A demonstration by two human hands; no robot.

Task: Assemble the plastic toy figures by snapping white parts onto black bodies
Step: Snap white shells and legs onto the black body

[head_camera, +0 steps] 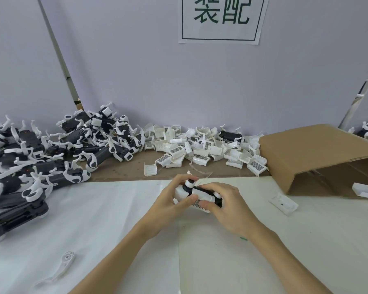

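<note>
While both hands curl around it, left hand (pixel 172 199) and right hand (pixel 225 205) fingers grip one black-and-white toy figure (pixel 197 195) just above the bench (pixel 115 219), near the loose white parts (pixel 200 149) behind it.

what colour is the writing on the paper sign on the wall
Dark green characters on the white paper sign, clearest in the head view.

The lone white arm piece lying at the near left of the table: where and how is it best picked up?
Probably by the narrow shaft of the white arm piece, pinched across its width from above. It lies flat and apart from the pile of figures, so nothing blocks the sides. Its rounded end looks wider and harder to pinch.
</note>
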